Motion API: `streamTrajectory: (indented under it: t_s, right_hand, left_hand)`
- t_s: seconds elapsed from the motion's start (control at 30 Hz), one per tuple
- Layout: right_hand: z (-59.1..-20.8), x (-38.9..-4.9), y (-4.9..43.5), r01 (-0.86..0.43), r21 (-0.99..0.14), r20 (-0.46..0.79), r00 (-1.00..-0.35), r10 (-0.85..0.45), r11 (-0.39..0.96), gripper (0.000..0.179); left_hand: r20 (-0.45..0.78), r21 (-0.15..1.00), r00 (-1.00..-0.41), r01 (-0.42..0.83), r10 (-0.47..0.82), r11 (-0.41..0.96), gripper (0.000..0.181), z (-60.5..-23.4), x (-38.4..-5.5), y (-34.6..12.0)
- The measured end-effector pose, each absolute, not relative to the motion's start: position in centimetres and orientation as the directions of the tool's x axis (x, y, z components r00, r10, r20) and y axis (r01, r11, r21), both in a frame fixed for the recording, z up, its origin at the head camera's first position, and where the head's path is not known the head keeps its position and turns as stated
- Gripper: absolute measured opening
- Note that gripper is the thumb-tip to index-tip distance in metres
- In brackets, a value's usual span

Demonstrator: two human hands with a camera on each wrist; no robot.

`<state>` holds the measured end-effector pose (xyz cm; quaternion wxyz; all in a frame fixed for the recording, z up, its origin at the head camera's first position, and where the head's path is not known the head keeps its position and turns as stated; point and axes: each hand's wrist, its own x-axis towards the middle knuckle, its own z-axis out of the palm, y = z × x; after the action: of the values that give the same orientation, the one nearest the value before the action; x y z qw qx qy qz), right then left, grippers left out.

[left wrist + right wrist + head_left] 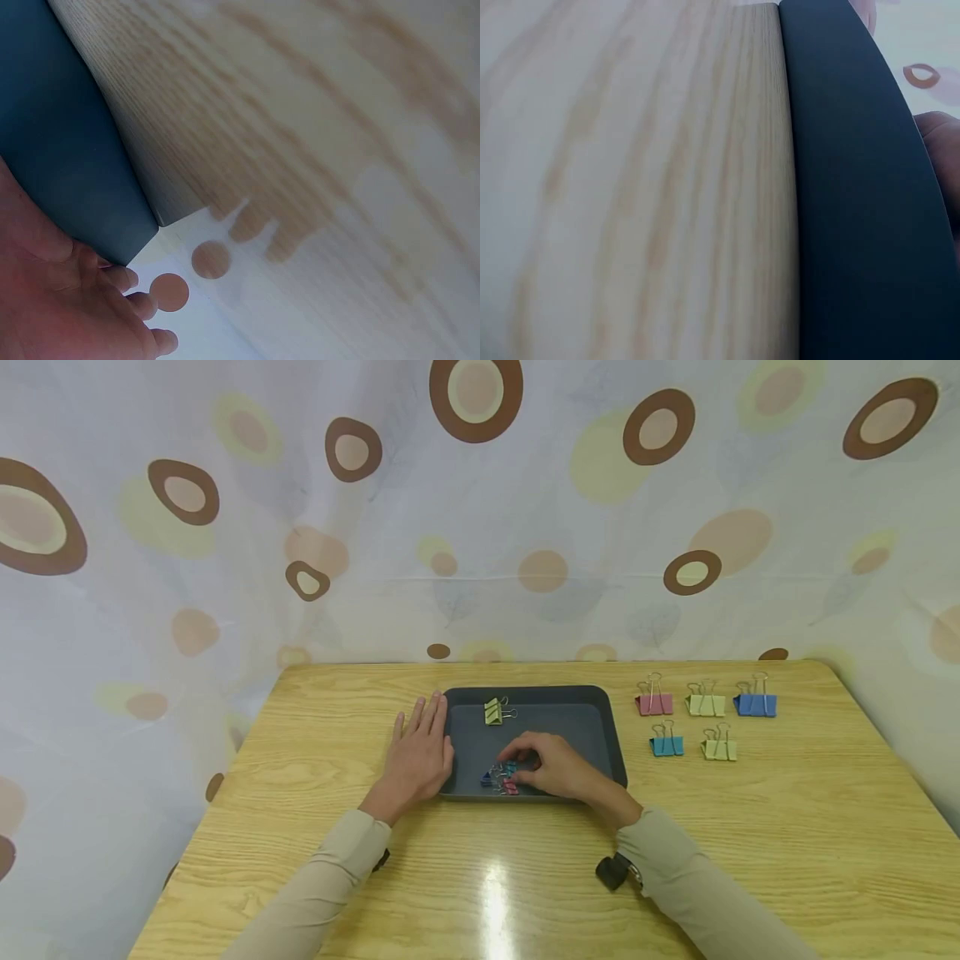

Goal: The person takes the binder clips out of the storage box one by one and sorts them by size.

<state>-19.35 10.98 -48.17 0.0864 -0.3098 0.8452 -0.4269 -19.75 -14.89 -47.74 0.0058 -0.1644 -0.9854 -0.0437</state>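
Observation:
A dark grey tray (pixel 465 747) sits on the wooden table. My left hand (pixel 420 756) lies flat along its left side, fingers straight and together; in the left wrist view the palm and fingertips (pixel 129 279) show beside the tray's outer wall. My right hand (pixel 551 766) reaches over the tray's near edge, thumb and forefinger curled about a small teal binder clip (pixel 512 767). Close by in the tray lie small dark blue clips (pixel 487 779) and small pink clips (pixel 510 787). A larger yellow-green binder clip (pixel 493 712) rests near the tray's back.
Right of the tray stand larger binder clips in two rows: pink (pixel 655 704), pale yellow (pixel 706 705) and blue (pixel 756 705) behind, teal (pixel 667 746) and pale yellow (pixel 720 750) in front. A patterned curtain (pixel 510 527) hangs behind the table (pixel 337 718).

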Motion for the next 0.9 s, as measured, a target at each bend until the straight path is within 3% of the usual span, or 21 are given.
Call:
streamTrajectory:
  t_s: [0.37,0.9]
  right_hand:
    - [-48.3,-19.4,11.0,-0.415,-0.791,0.113,-0.822,-0.559,0.449,0.01]
    - [-47.1,-18.7,12.6,-0.314,-0.884,0.104,-0.855,-0.508,0.348,0.015]
  left_hand:
    - [0.007,0.083,-0.948,0.317,0.318,0.945,0.063,-47.6,-19.8,-14.9]
    - [0.035,0.091,-0.946,0.325,0.323,0.941,0.063,-47.6,-19.7,-15.0]
